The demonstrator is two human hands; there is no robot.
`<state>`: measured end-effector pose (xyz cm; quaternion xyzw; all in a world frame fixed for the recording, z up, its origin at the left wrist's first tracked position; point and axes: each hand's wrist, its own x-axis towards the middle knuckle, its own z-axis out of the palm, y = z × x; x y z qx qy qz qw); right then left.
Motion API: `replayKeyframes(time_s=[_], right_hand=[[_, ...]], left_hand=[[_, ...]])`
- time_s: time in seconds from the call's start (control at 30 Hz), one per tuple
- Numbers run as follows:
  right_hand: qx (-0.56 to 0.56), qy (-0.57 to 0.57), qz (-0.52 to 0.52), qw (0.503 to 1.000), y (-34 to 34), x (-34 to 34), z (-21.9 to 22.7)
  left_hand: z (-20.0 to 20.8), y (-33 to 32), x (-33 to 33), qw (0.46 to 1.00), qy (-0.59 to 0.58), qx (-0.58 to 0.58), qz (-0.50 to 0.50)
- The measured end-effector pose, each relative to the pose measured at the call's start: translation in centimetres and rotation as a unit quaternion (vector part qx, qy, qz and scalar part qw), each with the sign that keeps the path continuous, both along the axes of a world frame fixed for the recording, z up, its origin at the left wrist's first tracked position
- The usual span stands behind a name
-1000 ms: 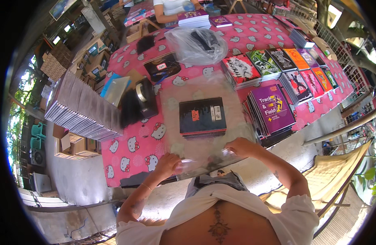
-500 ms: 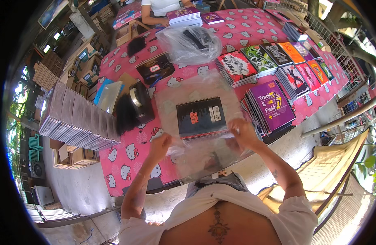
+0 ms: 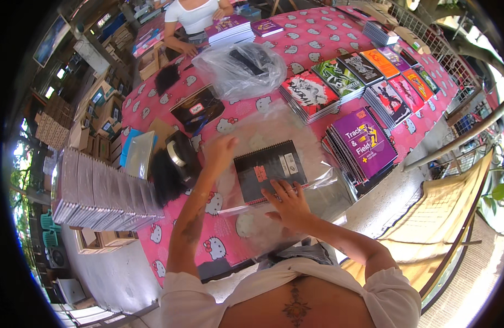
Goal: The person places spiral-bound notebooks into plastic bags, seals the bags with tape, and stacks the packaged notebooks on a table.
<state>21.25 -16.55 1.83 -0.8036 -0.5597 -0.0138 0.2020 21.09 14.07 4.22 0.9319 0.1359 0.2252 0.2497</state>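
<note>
A black spiral notebook lies on a clear plastic sheet spread over the table, with more notebook edges showing under its near side. My right hand rests on the notebook's near edge, fingers spread and open. Just past the notebook's left side is my left hand, above the sheet. Its fingers are bunched together; whatever they hold, if anything, is hidden. A tape dispenser with a pale roll stands left of that hand. To the right, a flap of the plastic sticks up beside the notebook.
Purple-covered notebooks are stacked at right, before rows of colourful books. A crumpled plastic bag lies farther back. Grey-wrapped books stand along the left. Across the pink tablecloth, another person sits by stacked purple books.
My left hand has gone forward from the near-left corner of the plastic to the notebook's left. My right hand has left the notebook's right side and now lies on its near edge.
</note>
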Motion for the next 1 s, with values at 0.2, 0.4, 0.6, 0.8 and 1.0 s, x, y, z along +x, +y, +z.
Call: replayKeyframes(time_s=[0.2,0.4,0.6,0.8,1.0], right_hand=[[-0.047,-0.032,0.013,0.998,0.3,-0.2,1.0],[-0.076,-0.03,0.005,0.997,-0.1,0.3,0.9],[-0.064,-0.054,0.017,0.996,-0.3,0.4,0.9],[-0.038,-0.062,0.043,0.996,-0.7,1.2,1.3],[-0.03,-0.054,0.07,0.996,-0.4,1.8,1.1]], left_hand=[[-7.6,1.2,9.1,0.991,0.085,0.098,-0.02],[-6.3,0.8,10.2,0.973,0.027,0.226,-0.047],[-4.8,1.5,10.3,0.976,0.074,0.203,-0.008],[-2.5,-0.3,8.4,0.979,0.004,0.204,-0.025],[1.6,-3.3,4.3,0.991,0.067,0.112,-0.036]])
